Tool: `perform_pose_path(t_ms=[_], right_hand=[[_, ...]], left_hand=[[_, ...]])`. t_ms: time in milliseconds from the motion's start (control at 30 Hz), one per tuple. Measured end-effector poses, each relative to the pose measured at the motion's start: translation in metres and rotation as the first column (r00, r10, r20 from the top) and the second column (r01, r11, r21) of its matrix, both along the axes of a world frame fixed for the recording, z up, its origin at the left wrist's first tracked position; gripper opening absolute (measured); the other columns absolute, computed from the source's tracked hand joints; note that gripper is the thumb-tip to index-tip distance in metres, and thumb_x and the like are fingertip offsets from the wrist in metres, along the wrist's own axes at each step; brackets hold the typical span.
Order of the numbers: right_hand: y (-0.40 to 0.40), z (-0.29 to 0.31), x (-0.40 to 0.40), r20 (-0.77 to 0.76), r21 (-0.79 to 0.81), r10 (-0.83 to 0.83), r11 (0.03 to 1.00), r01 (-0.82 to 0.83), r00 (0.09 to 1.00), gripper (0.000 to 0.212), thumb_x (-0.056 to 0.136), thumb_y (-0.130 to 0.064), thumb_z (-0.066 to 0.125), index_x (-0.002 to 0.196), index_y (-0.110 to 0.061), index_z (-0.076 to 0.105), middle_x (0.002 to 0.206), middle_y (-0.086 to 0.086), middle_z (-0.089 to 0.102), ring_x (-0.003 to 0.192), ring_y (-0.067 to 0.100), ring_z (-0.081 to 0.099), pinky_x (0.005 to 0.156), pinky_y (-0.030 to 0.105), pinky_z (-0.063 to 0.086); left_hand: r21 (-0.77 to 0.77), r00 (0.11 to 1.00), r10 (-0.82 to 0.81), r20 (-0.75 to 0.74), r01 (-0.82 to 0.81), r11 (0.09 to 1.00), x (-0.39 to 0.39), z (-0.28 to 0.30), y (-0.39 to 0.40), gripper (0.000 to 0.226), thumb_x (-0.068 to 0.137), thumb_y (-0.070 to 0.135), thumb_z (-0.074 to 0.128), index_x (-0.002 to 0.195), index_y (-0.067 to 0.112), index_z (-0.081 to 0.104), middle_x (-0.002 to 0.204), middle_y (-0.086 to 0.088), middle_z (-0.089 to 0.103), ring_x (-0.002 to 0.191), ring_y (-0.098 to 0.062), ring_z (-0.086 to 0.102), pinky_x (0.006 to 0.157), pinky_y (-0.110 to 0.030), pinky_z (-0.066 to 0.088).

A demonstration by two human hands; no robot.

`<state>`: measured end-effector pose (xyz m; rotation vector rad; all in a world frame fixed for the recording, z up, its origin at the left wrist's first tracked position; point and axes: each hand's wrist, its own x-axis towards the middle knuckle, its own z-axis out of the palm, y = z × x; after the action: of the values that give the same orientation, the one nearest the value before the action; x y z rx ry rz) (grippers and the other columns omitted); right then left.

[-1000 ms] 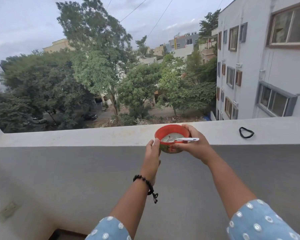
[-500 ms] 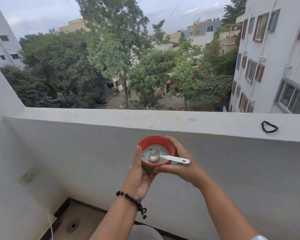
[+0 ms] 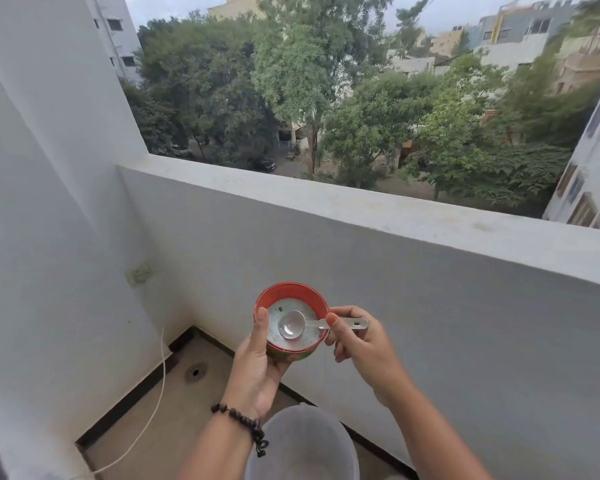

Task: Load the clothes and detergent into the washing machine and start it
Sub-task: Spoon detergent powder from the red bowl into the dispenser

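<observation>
A round red tub (image 3: 293, 292) holds white detergent powder (image 3: 307, 339). My left hand (image 3: 257, 365) grips the tub from below and from its left side, thumb on the rim. A white plastic scoop (image 3: 293, 325) lies in the powder with its handle over the tub's right rim. My right hand (image 3: 357, 344) pinches that handle between thumb and fingers. Both hands are in front of the balcony wall at chest height. No washing machine and no clothes are in view.
A grey parapet wall (image 3: 430, 306) with a white ledge (image 3: 361, 206) runs across ahead. A white side wall (image 3: 49, 237) stands left. Below are a tiled floor with a drain (image 3: 196, 372), a white cord (image 3: 153, 420) and a translucent grey bucket (image 3: 305, 445).
My view has swung down and to the left. Both hands have lowered the tub from the ledge to below it. The bucket and the floor have come into view.
</observation>
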<state>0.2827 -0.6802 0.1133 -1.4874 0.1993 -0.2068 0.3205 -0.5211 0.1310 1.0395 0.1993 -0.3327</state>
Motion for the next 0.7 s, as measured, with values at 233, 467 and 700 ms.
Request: perform_pose_path(t_ms=[233, 467, 700], right_hand=[[0.040, -0.009, 0.002, -0.013, -0.028, 0.018, 0.999, -0.019, 1.000, 0.014, 0.090, -0.013, 0.069, 0.084, -0.002, 0.062, 0.060, 0.004, 0.062, 0.049, 0.015, 0.048, 0.048, 0.024, 0.042], [0.084, -0.008, -0.002, 0.026, 0.048, 0.174, 0.983, -0.175, 0.984, 0.011, 0.090, -0.008, 0.066, 0.082, -0.010, 0.073, 0.064, -0.001, 0.067, 0.053, 0.010, 0.052, 0.054, 0.026, 0.043], [0.130, -0.009, -0.009, 0.043, 0.091, 0.318, 0.943, -0.321, 0.947, 0.023, 0.086, -0.024, 0.063, 0.092, -0.005, 0.073, 0.075, 0.001, 0.069, 0.067, 0.014, 0.057, 0.062, 0.026, 0.043]], left_hand=[[0.086, 0.992, 0.123, -0.014, -0.122, 0.989, -0.015, -0.019, 0.048, 0.053, 0.077, 0.047, 0.062, 0.113, 0.008, 0.065, 0.106, -0.014, 0.074, 0.092, -0.025, 0.069, 0.062, -0.033, 0.060], [0.181, 0.984, 0.176, 0.029, -0.179, 0.967, -0.032, -0.028, 0.093, 0.054, 0.075, 0.048, 0.061, 0.110, 0.007, 0.066, 0.104, -0.015, 0.074, 0.087, -0.023, 0.069, 0.071, -0.037, 0.057], [0.311, 0.979, 0.189, 0.073, -0.202, 0.929, -0.051, -0.026, 0.145, 0.054, 0.078, 0.051, 0.061, 0.113, 0.010, 0.068, 0.105, -0.011, 0.075, 0.098, -0.027, 0.071, 0.087, -0.051, 0.057]])
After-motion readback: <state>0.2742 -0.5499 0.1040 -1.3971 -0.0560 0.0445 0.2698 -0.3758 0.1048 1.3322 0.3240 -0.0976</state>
